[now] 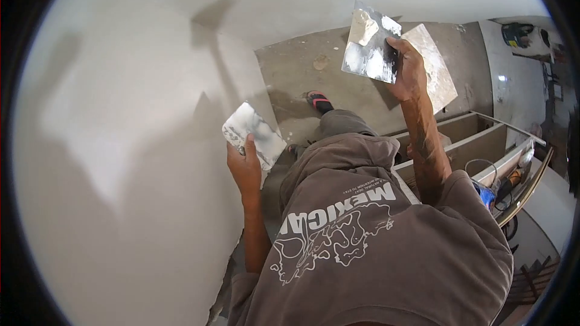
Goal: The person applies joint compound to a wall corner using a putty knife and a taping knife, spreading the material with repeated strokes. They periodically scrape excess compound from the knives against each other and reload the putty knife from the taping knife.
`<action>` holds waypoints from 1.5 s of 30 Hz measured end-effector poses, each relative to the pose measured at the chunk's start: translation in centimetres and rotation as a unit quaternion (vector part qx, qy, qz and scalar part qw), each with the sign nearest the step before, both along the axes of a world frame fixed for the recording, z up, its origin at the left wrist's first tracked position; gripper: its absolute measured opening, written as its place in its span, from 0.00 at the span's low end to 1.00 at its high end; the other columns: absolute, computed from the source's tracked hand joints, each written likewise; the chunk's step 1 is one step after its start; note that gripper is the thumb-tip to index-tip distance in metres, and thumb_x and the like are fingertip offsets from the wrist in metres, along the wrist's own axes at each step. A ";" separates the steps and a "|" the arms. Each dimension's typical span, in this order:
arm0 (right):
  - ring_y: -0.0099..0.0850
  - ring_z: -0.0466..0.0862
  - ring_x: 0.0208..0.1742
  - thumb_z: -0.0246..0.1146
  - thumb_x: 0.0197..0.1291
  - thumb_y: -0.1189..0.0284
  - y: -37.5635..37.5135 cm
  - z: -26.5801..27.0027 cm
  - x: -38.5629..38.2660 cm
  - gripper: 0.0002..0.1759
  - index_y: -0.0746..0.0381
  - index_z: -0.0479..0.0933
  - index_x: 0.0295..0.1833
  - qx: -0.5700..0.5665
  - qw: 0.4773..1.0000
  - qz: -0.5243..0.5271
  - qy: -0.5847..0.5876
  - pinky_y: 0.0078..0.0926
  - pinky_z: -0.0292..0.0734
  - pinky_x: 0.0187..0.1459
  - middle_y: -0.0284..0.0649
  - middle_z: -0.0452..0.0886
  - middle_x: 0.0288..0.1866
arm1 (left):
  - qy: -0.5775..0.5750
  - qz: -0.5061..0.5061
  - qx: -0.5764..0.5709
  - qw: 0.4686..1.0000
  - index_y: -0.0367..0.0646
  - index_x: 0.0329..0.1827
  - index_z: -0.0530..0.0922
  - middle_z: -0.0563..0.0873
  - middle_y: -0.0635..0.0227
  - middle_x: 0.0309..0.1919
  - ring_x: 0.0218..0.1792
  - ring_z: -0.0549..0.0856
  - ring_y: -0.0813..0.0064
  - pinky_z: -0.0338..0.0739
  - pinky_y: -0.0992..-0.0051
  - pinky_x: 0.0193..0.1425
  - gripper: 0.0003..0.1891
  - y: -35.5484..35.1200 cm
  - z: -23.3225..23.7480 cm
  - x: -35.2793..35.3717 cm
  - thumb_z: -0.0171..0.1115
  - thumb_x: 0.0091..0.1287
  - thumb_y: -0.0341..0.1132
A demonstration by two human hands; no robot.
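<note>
My left hand [243, 166] is closed on a scraper [251, 130] whose flat face is coated with white putty, the thumb pressed on that face. It is held close beside the pale wall [139, 145]. Higher up and to the right, my right hand [409, 71] grips a wide metal putty knife [373, 48] near its edge. White smears and a thick cream lump of putty [365, 27] cover parts of its blade. The fingers behind both tools are largely hidden.
Beyond the right hand a whitish, dusty board [434, 63] is on the concrete floor [296, 69]. A sandalled foot [320, 101] is below me. To the right stands a compartmented frame [477, 139], with a blue and orange tool [492, 193] near it. Shadows fall on the wall.
</note>
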State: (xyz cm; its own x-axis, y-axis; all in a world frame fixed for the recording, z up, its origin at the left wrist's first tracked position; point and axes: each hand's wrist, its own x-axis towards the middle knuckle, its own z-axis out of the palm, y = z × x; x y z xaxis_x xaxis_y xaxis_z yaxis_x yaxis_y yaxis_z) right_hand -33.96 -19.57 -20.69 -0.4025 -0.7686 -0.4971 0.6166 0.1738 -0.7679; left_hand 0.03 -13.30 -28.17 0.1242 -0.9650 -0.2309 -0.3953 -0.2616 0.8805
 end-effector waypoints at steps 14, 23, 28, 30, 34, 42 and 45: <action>0.26 0.81 0.31 0.58 0.64 0.73 5.1 5.2 -1.8 0.06 0.66 0.75 0.42 -0.021 0.999 -0.031 0.006 0.25 0.80 0.35 0.35 0.79 0.34 | 0.036 -0.075 0.013 0.996 0.30 0.57 0.75 0.85 0.60 0.47 0.46 0.83 0.71 0.75 0.72 0.54 0.17 -3.9 3.3 -2.2 0.56 0.74 0.35; 0.23 0.79 0.28 0.63 0.61 0.71 15.2 5.7 -0.7 0.07 0.63 0.77 0.41 -0.016 0.983 -0.182 0.023 0.22 0.75 0.30 0.35 0.81 0.32 | -0.041 -0.165 -0.003 0.986 0.30 0.53 0.78 0.86 0.58 0.43 0.45 0.83 0.69 0.75 0.70 0.53 0.19 -2.6 4.9 1.0 0.60 0.72 0.40; 0.26 0.83 0.39 0.63 0.59 0.74 16.3 2.8 -0.2 0.10 0.64 0.79 0.46 -0.012 0.991 -0.132 0.011 0.27 0.80 0.45 0.34 0.84 0.37 | 0.035 -0.132 0.101 0.985 0.33 0.45 0.79 0.84 0.65 0.35 0.35 0.81 0.74 0.77 0.67 0.43 0.16 -2.5 3.5 0.7 0.59 0.72 0.41; 0.32 0.83 0.47 0.62 0.58 0.75 12.7 3.9 3.0 0.17 0.66 0.77 0.54 -0.019 0.999 -0.047 -0.006 0.31 0.79 0.53 0.39 0.82 0.47 | 0.033 -0.131 0.035 0.990 0.32 0.45 0.79 0.85 0.61 0.32 0.33 0.81 0.74 0.76 0.66 0.40 0.17 -2.2 1.7 1.1 0.59 0.72 0.42; 0.40 0.80 0.60 0.60 0.57 0.72 7.7 -1.2 6.5 0.32 0.70 0.66 0.68 -0.073 0.977 0.163 -0.119 0.40 0.73 0.65 0.47 0.79 0.60 | 0.064 -0.094 -0.001 0.994 0.31 0.41 0.77 0.83 0.46 0.29 0.31 0.83 0.62 0.76 0.60 0.39 0.22 -1.0 -7.6 1.9 0.61 0.69 0.48; 0.40 0.85 0.48 0.62 0.53 0.73 1.8 -4.9 6.9 0.28 0.72 0.70 0.61 -0.107 0.903 0.369 -0.192 0.40 0.81 0.55 0.46 0.82 0.51 | 0.019 -0.035 -0.004 0.999 0.33 0.42 0.79 0.83 0.49 0.25 0.29 0.84 0.53 0.76 0.53 0.37 0.23 -1.0 -11.7 -6.4 0.63 0.67 0.50; 0.40 0.85 0.49 0.63 0.53 0.74 1.8 -2.8 4.4 0.28 0.73 0.70 0.61 -0.141 0.878 0.384 -0.250 0.40 0.81 0.55 0.47 0.82 0.51 | -0.063 -0.114 -0.114 0.985 0.34 0.47 0.80 0.86 0.49 0.32 0.36 0.86 0.55 0.78 0.56 0.43 0.21 -0.9 -14.8 -8.1 0.62 0.68 0.47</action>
